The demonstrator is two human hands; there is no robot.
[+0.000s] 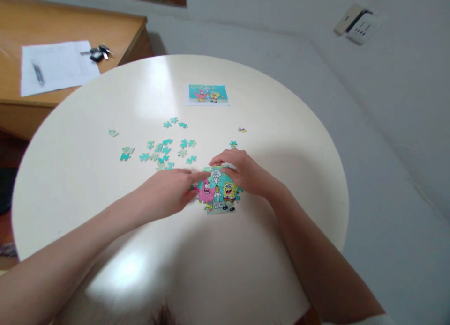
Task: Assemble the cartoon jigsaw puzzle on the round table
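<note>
A partly joined jigsaw puzzle point(217, 190) with a pink starfish, a squid figure and a yellow sponge character lies flat on the table before me. My left hand point(172, 188) rests at its upper left edge, index finger stretched onto the pieces and thumb apart from it. At the top edge my right hand point(242, 170) has bent fingers closed around a small green puzzle piece point(225, 165), partly hidden by the fingers. Loose teal and pale green puzzle pieces point(165, 150) lie beyond my left hand. Another teal piece point(233, 144) sits just past my right hand.
A reference picture card point(208, 95) lies farther back on the round white table point(281, 109). One multicoloured piece point(242, 129) is at the right, a pale one point(113, 133) at the left. A wooden desk point(116, 25) holds paper point(63, 65) and keys point(100, 52).
</note>
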